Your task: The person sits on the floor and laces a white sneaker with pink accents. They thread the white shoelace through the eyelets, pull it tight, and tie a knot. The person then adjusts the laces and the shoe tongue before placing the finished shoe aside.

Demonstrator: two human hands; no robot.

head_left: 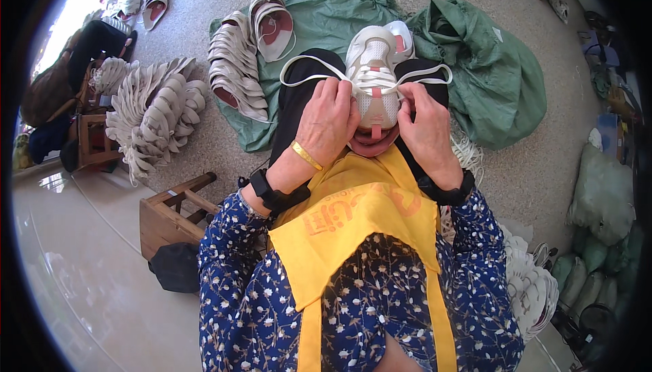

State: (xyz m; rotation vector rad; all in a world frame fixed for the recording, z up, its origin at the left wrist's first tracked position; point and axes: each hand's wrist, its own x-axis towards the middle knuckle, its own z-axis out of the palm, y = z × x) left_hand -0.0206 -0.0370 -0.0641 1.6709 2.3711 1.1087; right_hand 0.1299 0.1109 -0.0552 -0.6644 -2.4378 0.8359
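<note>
A white and beige shoe upper (372,60) with pink accents rests between my black-trousered knees, its toe pointing away from me. White shoelace (372,89) crosses its front, and one loop (307,58) stands out to the left, another (435,72) to the right. My left hand (331,115) is closed, its thumb and fingertips pinching the lace beside the shoe's tongue. From the other side my right hand (424,119) pinches the lace near the eyelets. The pinched bits of lace are partly hidden by my fingers. A second white shoe part (401,38) shows behind the toe.
A green woven sack (475,80) lies crumpled on the speckled floor, its sheet spreading under a stack of nested uppers (236,66) and a single upper (272,26). More uppers (159,110) are piled at left, near a wooden stool (170,216). White laces (467,158) lie right.
</note>
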